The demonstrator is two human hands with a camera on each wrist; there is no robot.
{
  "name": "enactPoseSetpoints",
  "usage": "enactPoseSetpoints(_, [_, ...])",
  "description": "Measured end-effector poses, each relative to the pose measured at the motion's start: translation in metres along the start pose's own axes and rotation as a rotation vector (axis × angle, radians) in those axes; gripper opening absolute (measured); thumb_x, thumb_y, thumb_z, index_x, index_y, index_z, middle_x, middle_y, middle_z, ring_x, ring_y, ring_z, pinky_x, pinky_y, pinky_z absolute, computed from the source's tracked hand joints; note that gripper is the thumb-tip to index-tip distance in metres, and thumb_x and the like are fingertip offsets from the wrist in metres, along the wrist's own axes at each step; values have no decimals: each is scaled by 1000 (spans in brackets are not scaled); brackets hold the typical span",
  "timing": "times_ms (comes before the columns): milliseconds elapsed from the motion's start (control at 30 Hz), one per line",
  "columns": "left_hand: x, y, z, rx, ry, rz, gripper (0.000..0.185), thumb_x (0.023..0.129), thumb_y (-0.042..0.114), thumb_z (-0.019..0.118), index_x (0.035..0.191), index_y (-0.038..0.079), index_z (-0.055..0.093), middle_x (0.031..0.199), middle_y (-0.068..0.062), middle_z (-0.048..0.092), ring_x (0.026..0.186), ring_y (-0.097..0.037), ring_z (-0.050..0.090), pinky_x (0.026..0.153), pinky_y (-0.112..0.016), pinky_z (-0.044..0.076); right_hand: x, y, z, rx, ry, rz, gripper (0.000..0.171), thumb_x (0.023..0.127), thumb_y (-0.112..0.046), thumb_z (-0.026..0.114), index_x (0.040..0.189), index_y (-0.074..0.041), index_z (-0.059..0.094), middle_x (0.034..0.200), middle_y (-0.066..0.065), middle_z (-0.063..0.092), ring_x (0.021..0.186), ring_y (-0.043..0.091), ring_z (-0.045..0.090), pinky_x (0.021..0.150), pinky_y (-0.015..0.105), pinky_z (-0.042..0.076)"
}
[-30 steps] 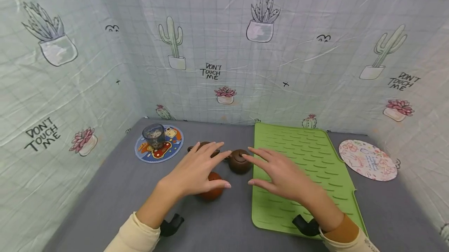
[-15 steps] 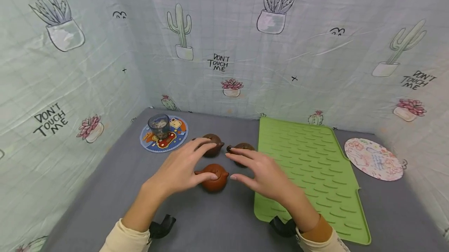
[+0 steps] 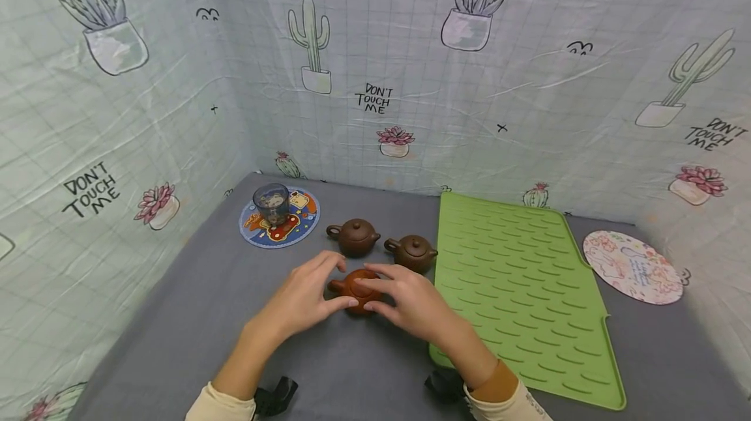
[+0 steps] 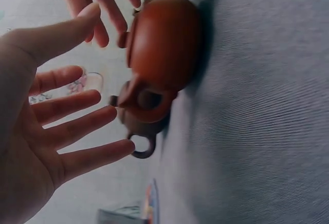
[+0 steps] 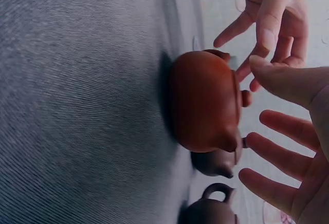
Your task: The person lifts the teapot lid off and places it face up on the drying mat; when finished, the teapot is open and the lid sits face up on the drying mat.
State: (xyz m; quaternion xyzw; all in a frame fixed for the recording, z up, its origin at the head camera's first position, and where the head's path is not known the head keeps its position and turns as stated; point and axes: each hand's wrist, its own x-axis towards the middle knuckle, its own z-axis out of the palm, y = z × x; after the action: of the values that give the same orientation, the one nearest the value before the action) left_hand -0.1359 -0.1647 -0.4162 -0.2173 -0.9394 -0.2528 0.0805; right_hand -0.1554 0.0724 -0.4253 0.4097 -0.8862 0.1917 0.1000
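A small red-brown clay teapot (image 3: pixel 355 290) stands on the grey tabletop (image 3: pixel 193 304) between both hands. My left hand (image 3: pixel 305 297) is spread at the pot's left side, thumb close to its body. In the left wrist view the left hand (image 4: pixel 46 126) has straight, splayed fingers a little off the teapot (image 4: pixel 164 44). My right hand (image 3: pixel 405 297) reaches in from the right, with its fingers over the lid. The right wrist view shows the right hand (image 5: pixel 288 147) flat and spread beside the teapot (image 5: pixel 203 100). Neither hand grips the pot.
Two dark brown teapots (image 3: pixel 354 236) (image 3: pixel 412 251) stand just behind. Back left, a glass cup (image 3: pixel 272 203) sits on a round blue coaster (image 3: pixel 293 222). A green ribbed mat (image 3: pixel 516 277) lies to the right, with a floral coaster (image 3: pixel 632 266) beyond it. Cactus-print sheeting walls in the table.
Both hands have come down and back from over the dark teapots and closed in on either side of the red-brown teapot.
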Motion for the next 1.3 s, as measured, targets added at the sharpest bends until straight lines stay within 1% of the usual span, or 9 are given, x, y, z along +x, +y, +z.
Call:
enactPoseSetpoints(100, [-2,-2,8,-12,10,-21,43,82,39,86,110,16,64,113,1,66,86,-15,65,73,-29,53,-1,-1,5,-18,3,-3,39,89,-32,80,127,-28,73,138,2,67,122,19,67,94,36,59])
enactPoseSetpoints(267, [-3,-2,18,-47,3,-56,38,82,35,86,108,17,65,104,3,69,92,-13,71,78,-31,58,-2,0,12,-32,7,-10,37,88,-28,81,125,-25,75,136,2,69,119,18,68,92,35,60])
enactPoseSetpoints(500, [-5,-4,27,-53,42,-63,35,82,31,86,108,17,67,104,5,73,92,-12,72,80,-31,58,-3,0,18,-44,32,-12,40,87,-23,81,126,-23,75,136,0,70,119,17,68,92,33,60])
enactPoseSetpoints(600, [-4,-4,29,-53,69,-62,34,81,28,87,108,15,70,106,3,74,93,-12,73,81,-32,59,-3,-1,18,-48,33,-4,39,87,-23,80,126,-22,74,137,-1,70,121,17,67,93,32,59])
enactPoseSetpoints(767, [-3,-5,32,-37,106,-36,36,79,24,88,110,10,75,107,0,76,97,-16,74,85,-37,60,-2,-2,19,-52,39,9,39,88,-23,80,126,-22,74,137,-1,70,121,18,67,96,32,58])
enactPoseSetpoints(867, [-2,-5,33,-30,99,-30,36,79,23,88,110,7,78,109,-1,76,101,-18,74,89,-38,59,-2,-2,20,-42,39,13,39,88,-23,80,126,-22,75,136,0,70,120,18,67,96,33,58])
enactPoseSetpoints(1033, [-2,-5,34,-53,81,-57,36,80,22,87,110,7,79,110,0,76,105,-19,74,92,-39,59,-2,-1,20,-14,39,16,38,87,-22,80,125,-21,75,133,2,71,117,20,69,94,33,59])
enactPoseSetpoints(1133, [-2,-4,34,-66,86,-68,36,79,22,88,110,6,79,110,-1,76,105,-20,74,92,-40,59,-1,0,20,-2,42,15,38,86,-22,80,124,-21,76,132,2,72,117,20,69,94,33,59])
enactPoseSetpoints(1300, [-1,-4,34,-62,97,-63,36,78,22,88,110,6,80,110,-1,76,105,-20,74,92,-40,59,-1,1,19,3,59,11,38,84,-22,82,122,-21,76,129,2,74,117,19,70,94,34,59])
